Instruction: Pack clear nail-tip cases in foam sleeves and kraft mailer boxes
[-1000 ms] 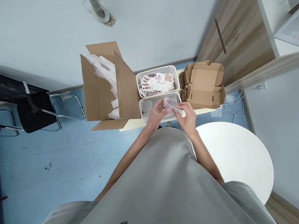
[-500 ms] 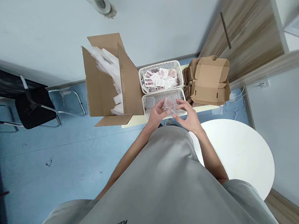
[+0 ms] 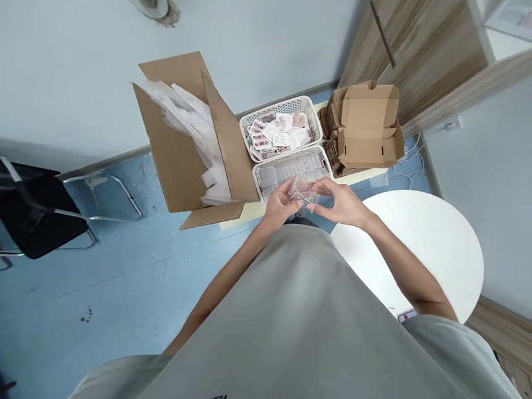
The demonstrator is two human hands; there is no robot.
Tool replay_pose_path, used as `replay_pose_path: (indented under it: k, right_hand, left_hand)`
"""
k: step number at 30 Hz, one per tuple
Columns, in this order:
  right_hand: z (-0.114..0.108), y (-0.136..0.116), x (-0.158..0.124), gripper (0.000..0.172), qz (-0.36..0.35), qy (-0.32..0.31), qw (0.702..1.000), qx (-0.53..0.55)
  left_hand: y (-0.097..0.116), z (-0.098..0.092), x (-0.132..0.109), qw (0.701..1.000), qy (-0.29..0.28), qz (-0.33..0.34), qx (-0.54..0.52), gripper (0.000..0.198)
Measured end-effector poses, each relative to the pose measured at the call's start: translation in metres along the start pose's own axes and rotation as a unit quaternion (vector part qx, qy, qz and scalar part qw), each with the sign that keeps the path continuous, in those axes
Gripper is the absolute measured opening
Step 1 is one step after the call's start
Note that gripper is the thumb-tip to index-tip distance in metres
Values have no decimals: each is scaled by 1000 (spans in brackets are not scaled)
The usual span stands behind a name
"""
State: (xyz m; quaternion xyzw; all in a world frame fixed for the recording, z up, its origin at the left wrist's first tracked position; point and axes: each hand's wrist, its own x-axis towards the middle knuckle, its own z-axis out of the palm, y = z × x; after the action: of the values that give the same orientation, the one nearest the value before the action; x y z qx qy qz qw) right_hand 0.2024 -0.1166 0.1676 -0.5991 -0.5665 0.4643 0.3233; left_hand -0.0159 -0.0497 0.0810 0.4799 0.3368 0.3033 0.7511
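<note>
A small clear plastic box (image 3: pixel 302 189) is held up between my two hands, over the near edge of the lower basket. My left hand (image 3: pixel 280 204) grips its left side, thumb along the front. At its right side, my right hand (image 3: pixel 336 201) pinches it with thumb and fingers. Just beyond, the lower white basket (image 3: pixel 329 161) contains several clear plastic boxes (image 3: pixel 292 166). Behind that, the upper white basket (image 3: pixel 317 114) is filled with small printed cards (image 3: pixel 281 131).
An open cardboard carton (image 3: pixel 167 160) with white sheets (image 3: pixel 202 129) stands left of the baskets. Stacked brown folding boxes (image 3: pixel 368 124) lie to the right. A round white table (image 3: pixel 434 245) is near my right arm. Black chairs (image 3: pixel 43 214) stand at far left.
The view has turned and shifted slightly. My right forearm has swung outward, and the clear box is still between both hands. A phone edge now shows on the round table.
</note>
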Motion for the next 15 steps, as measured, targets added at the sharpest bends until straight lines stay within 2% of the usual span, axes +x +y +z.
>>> replay_pose_path:
  k: [5,10,12,15]
  right_hand:
    - [7,-27,-15,40,21,26,998,46]
    - [12,-40,-32,44,39,77,989,121]
    - [17,-42,-38,47,51,121,979,155]
    - [28,-41,-42,56,65,229,951,199]
  left_hand:
    - [11,-2,-14,998,-25,-24,-43,94]
    - [30,-2,-29,992,-84,-34,-90,96]
    - [38,-1,-34,987,-105,-39,-112,100]
    - [48,1,-42,978,-132,-58,-148,100]
